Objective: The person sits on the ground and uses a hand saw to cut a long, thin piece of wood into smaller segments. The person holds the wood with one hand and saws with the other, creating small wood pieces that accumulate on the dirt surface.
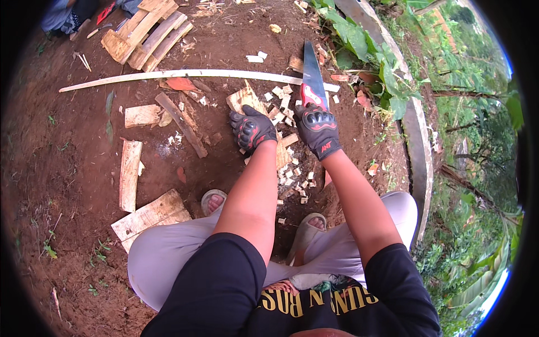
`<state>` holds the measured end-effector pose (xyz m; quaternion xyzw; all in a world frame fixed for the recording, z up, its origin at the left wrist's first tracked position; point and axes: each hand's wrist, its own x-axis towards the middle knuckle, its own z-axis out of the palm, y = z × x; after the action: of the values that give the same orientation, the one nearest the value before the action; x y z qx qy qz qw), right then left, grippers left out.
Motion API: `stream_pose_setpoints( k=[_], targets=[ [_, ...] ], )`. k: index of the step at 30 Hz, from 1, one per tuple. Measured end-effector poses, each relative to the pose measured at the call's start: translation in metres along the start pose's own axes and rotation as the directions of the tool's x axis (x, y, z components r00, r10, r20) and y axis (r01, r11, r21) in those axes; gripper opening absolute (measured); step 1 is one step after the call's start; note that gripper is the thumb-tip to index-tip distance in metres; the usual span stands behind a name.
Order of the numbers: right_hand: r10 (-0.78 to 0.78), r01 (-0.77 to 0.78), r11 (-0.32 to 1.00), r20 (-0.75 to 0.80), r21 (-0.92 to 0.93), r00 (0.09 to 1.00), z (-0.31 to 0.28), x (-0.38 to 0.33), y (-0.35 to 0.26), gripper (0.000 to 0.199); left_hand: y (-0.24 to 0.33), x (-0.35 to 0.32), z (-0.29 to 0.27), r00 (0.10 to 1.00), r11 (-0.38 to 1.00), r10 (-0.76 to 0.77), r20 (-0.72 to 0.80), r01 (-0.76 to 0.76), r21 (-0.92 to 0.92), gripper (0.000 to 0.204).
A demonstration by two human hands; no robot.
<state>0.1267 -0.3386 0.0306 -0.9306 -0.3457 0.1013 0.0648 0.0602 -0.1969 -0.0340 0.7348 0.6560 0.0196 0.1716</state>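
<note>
My right hand (318, 128), in a black glove with red trim, is wrapped round the red and white handle of a hand saw (313, 67). The saw's blade points away from me and crosses over a long, thin pale wooden strip (191, 73). To its left, my left hand (252, 130), gloved alike, has its fingers curled on a rough piece of wood (247, 99); its fingertips are hidden. Another wood piece (284, 147) shows between my hands. Small cut wooden blocks (289, 175) lie scattered on the soil around and below them.
Split wood pieces (131, 175) lie to the left, with a wide board (154, 216) by my left knee. A wood stack (151, 33) stands far left, near another person (70, 17). A curved concrete edge (416, 151) and green plants (365, 42) border the right.
</note>
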Motion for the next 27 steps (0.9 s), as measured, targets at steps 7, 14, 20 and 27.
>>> stream_pose_setpoints(
  k=[7,14,20,27],
  targets=[
    [-0.134,0.134,0.991,-0.043,0.004,0.990,0.021,-0.010,-0.027,0.030,0.009,-0.001,-0.013,0.996,0.998,-0.032,0.085,0.037,-0.048,0.058],
    [0.082,-0.080,0.995,0.046,-0.060,0.996,0.001,-0.006,0.009,0.025,0.007,-0.002,-0.015,0.997,0.998,-0.030,0.070,0.034,-0.048,0.059],
    [0.077,-0.093,0.993,0.211,0.066,0.974,-0.149,-0.035,0.043,0.088,0.004,0.001,-0.013,0.995,0.999,-0.038,0.089,0.041,-0.033,0.067],
    [0.376,-0.315,0.793,-0.013,0.521,0.926,-0.197,-0.064,0.060,0.062,-0.015,-0.019,0.000,0.869,0.902,0.429,-0.247,-0.425,0.074,0.083]
  ],
)
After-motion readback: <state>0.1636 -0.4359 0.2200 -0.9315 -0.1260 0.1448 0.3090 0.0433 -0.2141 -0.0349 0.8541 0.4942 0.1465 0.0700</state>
